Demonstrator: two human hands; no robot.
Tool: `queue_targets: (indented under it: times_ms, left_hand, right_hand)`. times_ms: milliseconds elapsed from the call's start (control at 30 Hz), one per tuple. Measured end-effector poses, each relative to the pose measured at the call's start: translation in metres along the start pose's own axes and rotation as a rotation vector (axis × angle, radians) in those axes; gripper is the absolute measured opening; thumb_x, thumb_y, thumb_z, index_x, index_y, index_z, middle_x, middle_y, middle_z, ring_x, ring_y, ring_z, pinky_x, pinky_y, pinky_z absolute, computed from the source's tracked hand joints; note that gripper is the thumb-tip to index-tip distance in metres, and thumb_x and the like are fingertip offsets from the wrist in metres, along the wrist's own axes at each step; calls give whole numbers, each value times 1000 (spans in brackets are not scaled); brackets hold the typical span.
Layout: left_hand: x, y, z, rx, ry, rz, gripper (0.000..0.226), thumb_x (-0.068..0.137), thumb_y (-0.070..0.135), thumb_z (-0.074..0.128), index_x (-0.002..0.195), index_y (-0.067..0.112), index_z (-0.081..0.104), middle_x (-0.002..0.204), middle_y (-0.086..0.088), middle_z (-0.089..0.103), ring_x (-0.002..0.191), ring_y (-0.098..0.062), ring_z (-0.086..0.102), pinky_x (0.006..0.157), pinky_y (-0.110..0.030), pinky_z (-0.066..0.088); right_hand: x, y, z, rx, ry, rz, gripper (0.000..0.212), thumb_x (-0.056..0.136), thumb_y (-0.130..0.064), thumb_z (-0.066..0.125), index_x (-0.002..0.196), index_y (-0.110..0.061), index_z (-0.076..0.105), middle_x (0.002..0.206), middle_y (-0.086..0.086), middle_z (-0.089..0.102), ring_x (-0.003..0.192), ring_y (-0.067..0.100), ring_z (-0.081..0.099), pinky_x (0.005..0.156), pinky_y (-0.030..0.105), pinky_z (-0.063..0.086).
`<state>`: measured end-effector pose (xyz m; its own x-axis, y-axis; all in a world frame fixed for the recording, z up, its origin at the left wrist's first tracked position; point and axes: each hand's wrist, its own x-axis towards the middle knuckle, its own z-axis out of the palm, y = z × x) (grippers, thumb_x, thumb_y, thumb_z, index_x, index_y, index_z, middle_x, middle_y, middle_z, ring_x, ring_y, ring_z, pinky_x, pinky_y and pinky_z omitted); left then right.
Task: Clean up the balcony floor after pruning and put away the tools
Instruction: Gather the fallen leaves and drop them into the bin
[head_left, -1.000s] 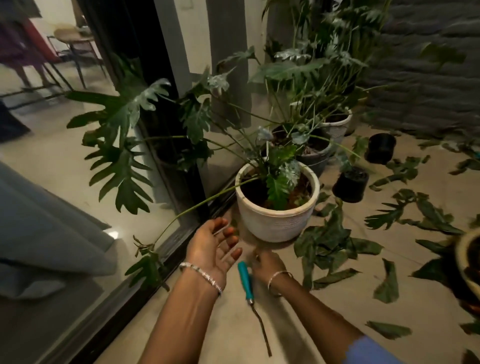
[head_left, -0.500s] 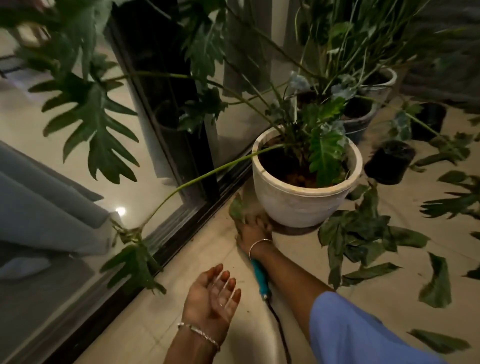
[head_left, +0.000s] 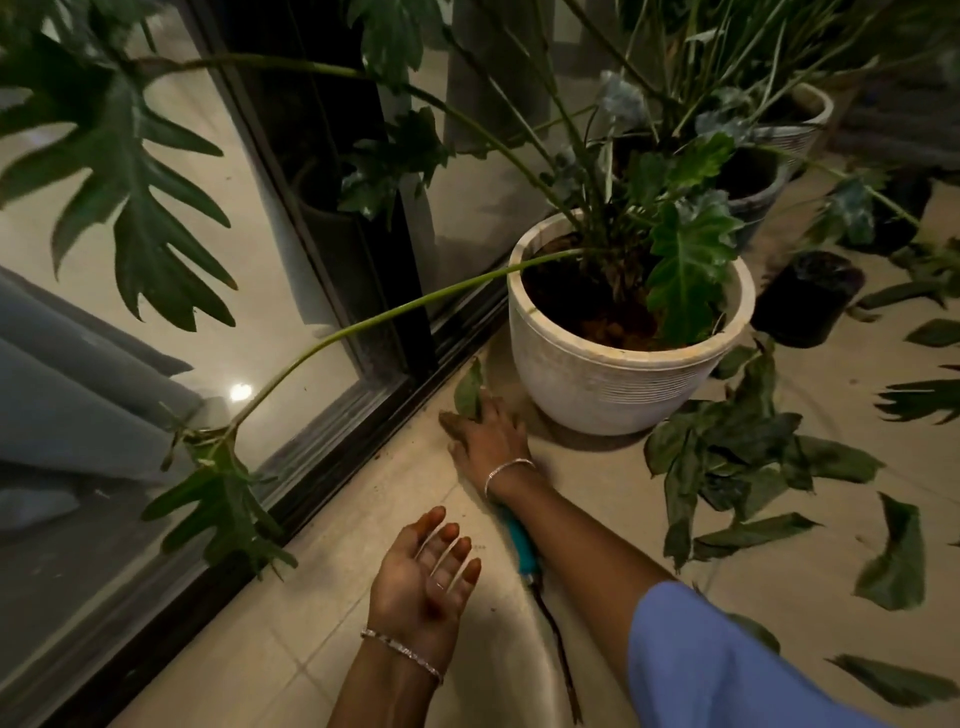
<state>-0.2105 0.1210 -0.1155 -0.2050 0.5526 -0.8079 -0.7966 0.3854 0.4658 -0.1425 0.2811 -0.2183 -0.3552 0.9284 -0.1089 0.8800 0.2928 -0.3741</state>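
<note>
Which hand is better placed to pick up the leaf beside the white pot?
The right hand: it touches the leaf beside the white pot. The left hand lies open, palm up, nearer the person and away from the leaf.

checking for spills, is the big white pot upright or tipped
Upright: the white pot sits flat on the floor, soil inside.
</note>
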Motion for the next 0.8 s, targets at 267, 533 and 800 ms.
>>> queue_targets:
  times_ms: [267, 533, 800]
  left_hand:
    - [5, -7, -24, -48, -29, -3, 23, 98, 24, 49, 111, 13, 66, 98, -7, 62, 91, -23, 59, 76, -37, 48]
    - [10, -5, -9, -29, -152, -9, 46, 95, 41, 53, 127, 9, 57, 121, -15, 66, 113, -28, 62, 103, -43, 44]
    - [-15, -40, 22, -54, -153, -189, 29, 95, 23, 55, 76, 3, 65, 63, -9, 57, 53, -16, 54, 72, -29, 48]
  right_hand:
    - [-2, -6, 17, -121, 222, -27, 17, 73, 1, 64, 87, -2, 74, 87, 19, 70, 86, 37, 64, 90, 42, 49]
    - [-126, -31, -32, 432, 626, 58, 28, 83, -7, 68, 105, -23, 76, 93, -7, 74, 86, 9, 63, 77, 23, 45]
    - [-232, -31, -45, 563, 477, -52, 15, 84, -14, 52, 96, -24, 50, 93, -15, 58, 95, 1, 54, 88, 33, 49]
